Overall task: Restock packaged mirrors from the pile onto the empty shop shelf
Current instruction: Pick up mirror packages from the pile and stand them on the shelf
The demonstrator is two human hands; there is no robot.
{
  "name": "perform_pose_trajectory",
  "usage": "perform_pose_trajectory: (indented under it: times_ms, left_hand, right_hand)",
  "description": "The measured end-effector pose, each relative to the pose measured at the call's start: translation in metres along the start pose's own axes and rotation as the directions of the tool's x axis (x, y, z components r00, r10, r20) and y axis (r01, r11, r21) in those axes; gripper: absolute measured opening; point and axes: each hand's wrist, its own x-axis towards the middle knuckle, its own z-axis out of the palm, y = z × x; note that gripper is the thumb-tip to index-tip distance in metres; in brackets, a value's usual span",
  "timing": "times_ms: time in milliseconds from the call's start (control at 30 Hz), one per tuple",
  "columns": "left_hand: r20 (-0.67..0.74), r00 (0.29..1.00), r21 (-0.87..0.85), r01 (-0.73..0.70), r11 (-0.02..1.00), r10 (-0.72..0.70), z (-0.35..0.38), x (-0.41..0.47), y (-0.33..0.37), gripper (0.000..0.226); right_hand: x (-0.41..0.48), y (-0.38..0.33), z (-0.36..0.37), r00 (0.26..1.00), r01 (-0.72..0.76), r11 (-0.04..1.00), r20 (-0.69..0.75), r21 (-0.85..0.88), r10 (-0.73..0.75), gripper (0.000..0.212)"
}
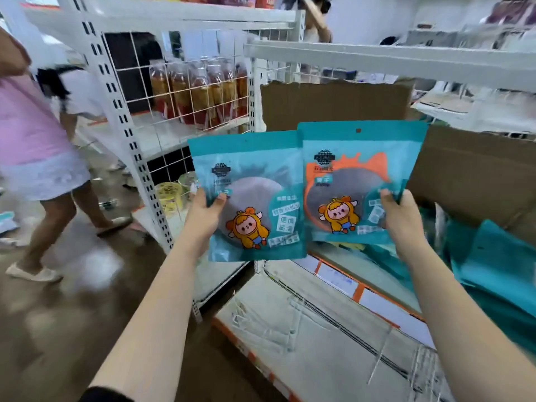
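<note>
2 bare forearms reach forward and up. The left hand (203, 217) pinches the lower left corner of a flat, glossy teal plastic mirror packet (252, 195), thumb on its front. The right hand (403, 219) pinches the lower right edge of a second packet (355, 181), which shows an orange shape inside. Both packets are upright, side by side and slightly overlapping, in the air above a scuffed white shelf (304, 338) with an orange front edge. A heap of teal packets (499, 274) lies to the right, near creased brown cardboard (333, 105). Farther left, a white wire rack (185, 74) holds clear bags of red and amber goods.
</note>
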Motion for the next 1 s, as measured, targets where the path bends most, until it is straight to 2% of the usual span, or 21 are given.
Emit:
perform_pose_trajectory:
  times_ms: [133, 367, 500, 633, 767, 800, 833, 933, 1000]
  left_hand:
    - [0.072, 0.996, 0.025, -0.063, 0.998, 0.061, 0.028, -0.023, 0.007, 0.018]
    - [0.244, 0.96, 0.029, -0.15, 0.988, 0.139, 0.106, -0.059, 0.013, 0.009]
    - [0.366, 0.913, 0.012, -0.196, 0.98, 0.178, 0.168, -0.098, 0.021, 0.008]
    - [0.473, 0.869, -0.048, -0.139, 0.989, 0.146, 0.235, -0.144, 0.027, 0.009]
    - [0.568, 0.813, -0.085, -0.098, 0.992, 0.129, 0.301, -0.202, 0.03, 0.01]
    - [0.585, 0.799, -0.092, -0.099, 0.991, 0.135, 0.317, -0.218, 0.031, 0.014]
    - [0.601, 0.786, -0.098, -0.107, 0.989, 0.145, 0.334, -0.233, 0.031, 0.015]
    - [0.653, 0.743, -0.123, -0.086, 0.989, 0.146, 0.376, -0.281, 0.032, 0.003]
    - [0.697, 0.705, -0.12, -0.064, 0.991, 0.131, 0.402, -0.313, 0.032, 0.002]
  right_hand:
    - [-0.018, 0.005, -0.043, 0.996, -0.012, 0.999, -0.094, -0.039, 0.008, 0.024]
    - [-0.055, 0.034, -0.143, 0.956, -0.034, 0.999, -0.294, -0.028, 0.024, 0.023]
    - [-0.08, 0.06, -0.216, 0.904, -0.058, 0.998, -0.425, -0.005, 0.05, 0.036]
    - [-0.106, 0.089, -0.295, 0.852, -0.105, 0.993, -0.51, 0.055, 0.118, 0.022]
    - [-0.135, 0.122, -0.377, 0.812, -0.141, 0.987, -0.56, 0.078, 0.161, 0.059]
    - [-0.143, 0.132, -0.399, 0.805, -0.155, 0.985, -0.568, 0.074, 0.17, 0.061]
    - [-0.152, 0.138, -0.418, 0.793, -0.177, 0.982, -0.581, 0.069, 0.183, 0.056]
    - [-0.18, 0.147, -0.466, 0.757, -0.166, 0.983, -0.629, 0.077, 0.177, 0.021]
    - [-0.197, 0.158, -0.497, 0.712, -0.189, 0.98, -0.678, 0.069, 0.184, 0.032]
